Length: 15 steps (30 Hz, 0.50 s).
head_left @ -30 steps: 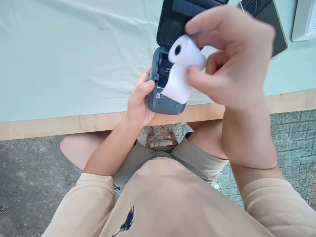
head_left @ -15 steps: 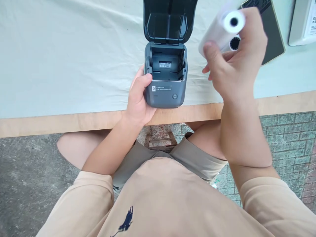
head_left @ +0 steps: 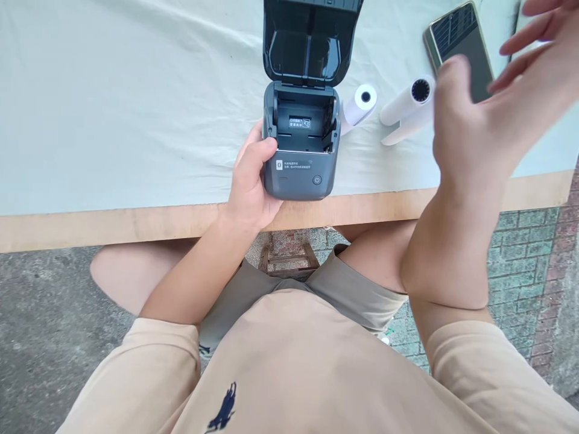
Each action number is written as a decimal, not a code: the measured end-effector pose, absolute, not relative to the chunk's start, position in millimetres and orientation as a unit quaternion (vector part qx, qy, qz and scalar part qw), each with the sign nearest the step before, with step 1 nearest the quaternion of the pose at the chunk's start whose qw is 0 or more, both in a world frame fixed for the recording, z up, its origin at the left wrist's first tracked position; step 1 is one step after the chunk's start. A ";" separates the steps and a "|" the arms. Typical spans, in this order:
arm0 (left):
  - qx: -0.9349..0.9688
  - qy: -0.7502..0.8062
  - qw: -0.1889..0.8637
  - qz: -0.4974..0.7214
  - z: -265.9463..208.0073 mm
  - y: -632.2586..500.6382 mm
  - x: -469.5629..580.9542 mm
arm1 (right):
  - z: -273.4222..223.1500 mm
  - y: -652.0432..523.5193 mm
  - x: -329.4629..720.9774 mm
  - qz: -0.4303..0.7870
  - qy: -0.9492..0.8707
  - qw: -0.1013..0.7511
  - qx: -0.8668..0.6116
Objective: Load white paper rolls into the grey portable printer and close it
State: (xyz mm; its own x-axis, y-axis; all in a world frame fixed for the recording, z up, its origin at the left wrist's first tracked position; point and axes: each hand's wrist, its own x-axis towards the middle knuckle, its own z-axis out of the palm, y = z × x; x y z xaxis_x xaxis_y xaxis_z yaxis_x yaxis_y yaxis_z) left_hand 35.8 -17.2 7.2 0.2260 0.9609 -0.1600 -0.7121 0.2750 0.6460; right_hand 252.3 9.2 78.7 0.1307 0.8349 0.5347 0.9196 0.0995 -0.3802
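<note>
My left hand (head_left: 256,178) grips a dark grey label printer (head_left: 301,172) by its left side, thumb on the front corner. Its black lid (head_left: 310,51) is flipped up, and the paper bay inside holds no roll. A white paper roll (head_left: 355,111) stands just right of the printer. Farther right is a second white roll (head_left: 407,111) with a black toothed core, its loose paper end sticking out. My right hand (head_left: 493,102), fingers spread and holding nothing, is raised at the right, partly over a smartphone (head_left: 461,45).
A pale cloth (head_left: 113,108) covers the table, whose bare wooden edge (head_left: 113,226) runs in front of me. Behind my right fingers, part of a white box (head_left: 525,27) shows at the far right. Below the table are my legs and a wooden stool (head_left: 289,262).
My right hand has let go of the white paper roll, which now stands beside the printer. The hand has moved right and opened. The left hand still holds the printer.
</note>
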 end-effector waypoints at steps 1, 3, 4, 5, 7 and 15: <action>0.226 0.273 0.750 0.559 7.4 -17.2 35.9 | 76.8 10.6 255.4 -0.031 -0.662 0.300 -0.686; 0.228 0.269 0.749 0.561 7.8 -17.2 36.2 | 69.5 14.8 257.7 0.033 -0.658 0.220 -0.719; 0.231 0.268 0.748 0.562 7.8 -17.2 36.3 | 65.0 17.5 257.4 0.050 -0.649 0.200 -0.732; 0.234 0.267 0.747 0.561 7.7 -17.1 36.3 | 60.7 20.6 256.8 0.057 -0.639 0.189 -0.743; 0.238 0.266 0.748 0.559 7.0 -17.0 36.2 | 54.0 27.3 256.5 0.047 -0.635 0.198 -0.745; 0.235 0.276 0.749 0.555 9.2 -18.5 36.6 | 72.9 18.3 250.6 -0.011 -0.695 0.418 -0.585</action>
State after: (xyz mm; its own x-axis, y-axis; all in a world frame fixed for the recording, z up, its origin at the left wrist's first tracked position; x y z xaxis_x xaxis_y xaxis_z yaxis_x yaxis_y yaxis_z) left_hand 36.6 -18.5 9.2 0.2316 0.9607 -0.1530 -0.7009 0.2738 0.6585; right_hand 250.6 18.3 72.9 0.0335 0.8034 0.5945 0.8224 0.3158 -0.4732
